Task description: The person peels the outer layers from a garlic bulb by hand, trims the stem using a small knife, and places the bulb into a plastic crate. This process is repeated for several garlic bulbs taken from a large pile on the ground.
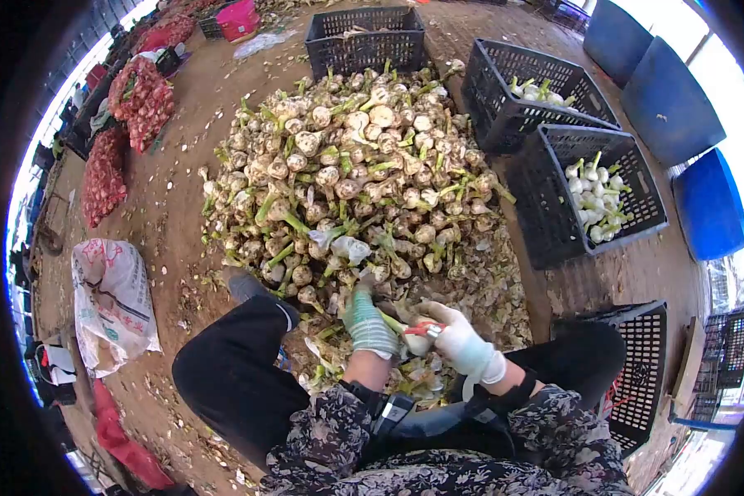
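Observation:
A large heap of garlic bulbs (pixel 339 174) with short green stems lies on the ground in front of me. My left hand (pixel 370 321), in a green and white glove, is closed at the heap's near edge, around the stem side of a garlic bulb (pixel 416 341). Close on its right, my white-gloved right hand (pixel 463 343) grips a red-handled tool (pixel 424 329) against that bulb. Loose peeled skins (pixel 479 289) lie beyond my hands.
Black crates (pixel 541 112) at the right hold trimmed white bulbs (pixel 595 202); another black crate (pixel 365 54) stands behind the heap. A crate (pixel 641 372) is beside my right knee. Red net sacks (pixel 105 178) and a white sack (pixel 116 302) lie left.

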A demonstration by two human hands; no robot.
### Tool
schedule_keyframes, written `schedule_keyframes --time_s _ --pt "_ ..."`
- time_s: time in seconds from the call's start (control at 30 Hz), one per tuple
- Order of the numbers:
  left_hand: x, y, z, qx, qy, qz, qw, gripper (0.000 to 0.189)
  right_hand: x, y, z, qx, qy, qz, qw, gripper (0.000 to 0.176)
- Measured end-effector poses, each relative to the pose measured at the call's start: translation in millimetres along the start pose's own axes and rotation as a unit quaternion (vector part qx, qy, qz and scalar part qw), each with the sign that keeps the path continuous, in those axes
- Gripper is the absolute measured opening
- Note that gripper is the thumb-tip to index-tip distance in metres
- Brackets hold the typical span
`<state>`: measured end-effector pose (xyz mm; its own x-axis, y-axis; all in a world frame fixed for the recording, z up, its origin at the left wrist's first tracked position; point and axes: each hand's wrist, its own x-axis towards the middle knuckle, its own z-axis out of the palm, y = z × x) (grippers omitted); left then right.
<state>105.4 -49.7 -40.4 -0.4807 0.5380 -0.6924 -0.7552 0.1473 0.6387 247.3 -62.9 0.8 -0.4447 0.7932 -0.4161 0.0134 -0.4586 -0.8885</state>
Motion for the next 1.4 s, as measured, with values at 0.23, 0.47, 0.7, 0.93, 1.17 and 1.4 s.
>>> schedule_keyframes --time_s 0.23,0.47,0.7,0.93,1.17,1.4 --pt "27.4 8.9 -6.7 -0.026 0.064 -0.021 0.997 0.01 33.0 -62.4 -129.2 0.589 0.058 -0.258 0.764 0.048" --pt "36.7 -12.1 -14.2 -0.006 0.012 -0.089 0.996 0.011 192.2 88.8 -124.1 -0.499 0.227 0.077 0.833 0.047" --pt "36.8 -4.5 -4.9 0.075 -0.074 -0.169 0.98 0.032 172.6 41.7 -98.5 -0.379 -0.021 -0.057 0.923 0.025" --pt "-9.5 17.7 2.4 -0.029 -0.387 -0.268 0.882 0.049 58.8 -46.2 -53.2 -0.024 -0.052 -0.009 0.998 0.048" --pt "-51.4 15.8 13.5 0.23 -0.373 0.184 0.88 0.053 9.1 -27.5 -27.4 0.023 0.076 -0.1 0.992 0.045" --pt "-68.8 12.3 11.0 0.243 -0.342 0.275 0.865 0.061 10.9 -31.6 -22.5 0.134 0.097 -0.056 0.985 0.031"
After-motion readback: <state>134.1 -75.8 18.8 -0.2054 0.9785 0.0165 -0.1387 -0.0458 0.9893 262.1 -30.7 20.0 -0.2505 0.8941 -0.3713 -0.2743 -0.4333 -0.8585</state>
